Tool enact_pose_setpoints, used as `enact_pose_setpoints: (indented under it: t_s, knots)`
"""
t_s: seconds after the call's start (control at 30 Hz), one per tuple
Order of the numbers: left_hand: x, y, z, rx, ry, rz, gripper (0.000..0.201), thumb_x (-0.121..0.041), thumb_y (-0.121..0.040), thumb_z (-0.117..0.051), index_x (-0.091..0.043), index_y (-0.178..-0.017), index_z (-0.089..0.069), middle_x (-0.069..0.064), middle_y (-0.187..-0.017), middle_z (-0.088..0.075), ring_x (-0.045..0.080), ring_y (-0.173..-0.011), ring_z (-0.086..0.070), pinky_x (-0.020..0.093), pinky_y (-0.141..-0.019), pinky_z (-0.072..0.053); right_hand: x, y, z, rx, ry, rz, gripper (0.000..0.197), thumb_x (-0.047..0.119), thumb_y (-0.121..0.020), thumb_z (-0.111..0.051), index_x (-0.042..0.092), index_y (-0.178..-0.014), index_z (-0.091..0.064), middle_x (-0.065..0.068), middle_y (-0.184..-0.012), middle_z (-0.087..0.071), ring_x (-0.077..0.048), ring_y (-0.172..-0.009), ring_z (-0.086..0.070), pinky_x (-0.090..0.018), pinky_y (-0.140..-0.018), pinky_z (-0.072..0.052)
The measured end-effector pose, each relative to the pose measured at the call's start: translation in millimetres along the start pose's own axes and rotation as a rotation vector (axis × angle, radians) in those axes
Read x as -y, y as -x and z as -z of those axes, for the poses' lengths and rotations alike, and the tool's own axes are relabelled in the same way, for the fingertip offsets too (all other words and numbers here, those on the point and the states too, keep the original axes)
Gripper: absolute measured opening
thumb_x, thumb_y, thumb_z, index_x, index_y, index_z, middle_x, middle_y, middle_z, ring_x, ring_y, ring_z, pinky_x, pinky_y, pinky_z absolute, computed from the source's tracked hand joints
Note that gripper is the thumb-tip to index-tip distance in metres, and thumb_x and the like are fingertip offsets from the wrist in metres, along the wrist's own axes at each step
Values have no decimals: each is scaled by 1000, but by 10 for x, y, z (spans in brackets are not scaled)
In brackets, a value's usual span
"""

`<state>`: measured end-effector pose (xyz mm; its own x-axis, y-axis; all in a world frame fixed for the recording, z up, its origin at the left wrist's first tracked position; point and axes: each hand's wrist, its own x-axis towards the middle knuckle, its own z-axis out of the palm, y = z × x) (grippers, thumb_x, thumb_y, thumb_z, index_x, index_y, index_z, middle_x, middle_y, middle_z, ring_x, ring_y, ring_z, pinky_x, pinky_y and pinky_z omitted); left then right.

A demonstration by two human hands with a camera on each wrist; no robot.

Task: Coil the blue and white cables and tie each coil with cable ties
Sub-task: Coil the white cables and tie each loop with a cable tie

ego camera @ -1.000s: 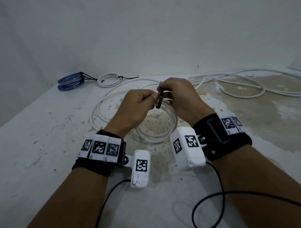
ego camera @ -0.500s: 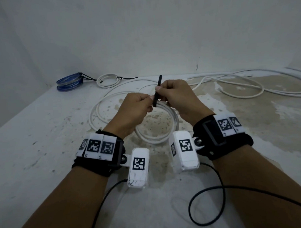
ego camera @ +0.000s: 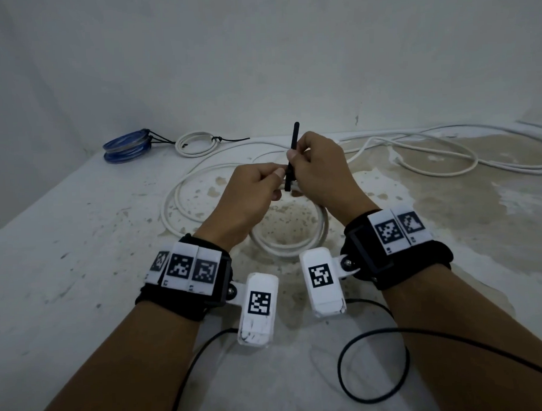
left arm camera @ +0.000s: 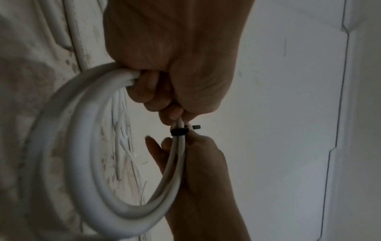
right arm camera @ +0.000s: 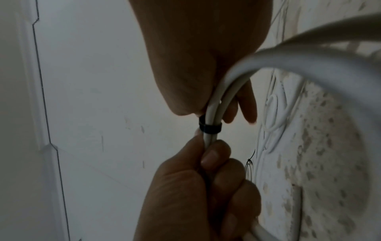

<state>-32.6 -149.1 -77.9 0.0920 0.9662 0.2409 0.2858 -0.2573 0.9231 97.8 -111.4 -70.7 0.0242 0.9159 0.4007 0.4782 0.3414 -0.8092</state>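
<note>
White cable coil (ego camera: pixel 291 247) bound by black cable tie (ego camera: pixel 292 155). Blue coil (ego camera: pixel 125 147) and white coil (ego camera: pixel 195 144), each black-tied. Off-white surface (ego camera: pixel 80 242), speckled brown. Black wristbands (ego camera: pixel 187 297), black-and-white checker tags.

The white cable coil (left arm camera: pixel 86 146) has a smooth, faintly glossy plastic sheath. The cable tie (ego camera: pixel 292 155) round it is matt black plastic, a thin flat strip. The blue cable coil (ego camera: pixel 126 145) looks glossy, almost translucent plastic. The floor (ego camera: pixel 80 242) is rough, matt pale concrete with brown stains; the wall (ego camera: pixel 258 67) is matt white paint
</note>
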Motion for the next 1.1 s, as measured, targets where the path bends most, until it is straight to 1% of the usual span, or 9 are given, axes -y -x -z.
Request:
enact_pose_setpoints:
  t_s: [0.1,0.2,0.27,0.37,0.47,0.53,0.6,0.8,1.1]
  knots:
    - [-27,14,-18,-1,-101,-136,30,-18,-102,-46,-9,-102,-75,-9,-57,-61,2,-49,-43,25,-48,-42,26,18,26,4,-142,-83,16,16,-98,-55,7,-85,-54,-17,-91,-65,-30,-60,-69,-40,-47,-58]
    - [1,-8,-15,1,-143,-198,31,-22,-100,-48,-8,-99,-75,14,-84,-72,23,-71,-63,47,-81,-55,25,22,45,-21,-191,-122,17,14,-96,-59,3,-84,-57,-16,-87,-65,-22,-50,-67,-32,-42,-55]
    - [17,-20,-10,5,-158,-218,34,-28,-97,-48,-8,-95,-74,25,-89,-69,38,-83,-63,54,-83,-53,-2,10,54,-58,-163,-102,17,16,-94,-62,4,-81,-60,-12,-80,-66,-20,-51,-67,-33,-45,-56]
    - [32,-35,-7,-2,-181,-226,33,-32,-94,-50,-11,-90,-74,25,-82,-66,35,-72,-60,57,-79,-52,-52,-28,69,-122,14,-20,17,23,-89,-66,12,-76,-64,-1,-70,-66,-15,-62,-63,-31,-61,-52]
    - [19,-46,4,24,-167,-180,30,-29,-97,-51,-9,-91,-73,10,-64,-63,10,-60,-53,50,-75,-55,-67,-34,73,-133,24,1,17,24,-88,-66,14,-74,-64,4,-66,-63,-11,-62,-56,-27,-63,-43]
    - [-3,-48,15,32,-115,-135,30,-22,-100,-50,-4,-92,-71,-12,-49,-53,-2,-47,-45,22,-52,-48,-58,-19,54,-121,-1,6,17,23,-90,-65,15,-75,-63,4,-66,-63,-11,-61,-56,-24,-62,-43]
    - [-38,-33,17,36,-26,-90,29,-17,-102,-47,-3,-87,-68,-18,-46,-50,-3,-40,-43,6,-43,-33,-25,-2,40,-84,-119,-14,17,21,-92,-65,12,-77,-62,0,-68,-64,-11,-62,-58,-25,-62,-47]
    - [-24,-31,44,48,31,-77,29,-15,-103,-45,-13,-79,-61,-18,-46,-52,-3,-37,-44,4,-40,-30,46,52,69,184,-362,-167,27,25,-96,-63,2,-82,-62,-9,-71,-65,-17,-60,-65,-33,-58,-59]
    - [-1,-26,49,143,-27,-108,28,-16,-102,-47,-17,-75,-52,-14,-49,-44,-1,-39,-39,8,-40,-28,9,45,78,71,-389,-158,32,12,-89,-69,9,-61,-53,-6,-58,-53,-14,-52,-50,-23,-53,-45]
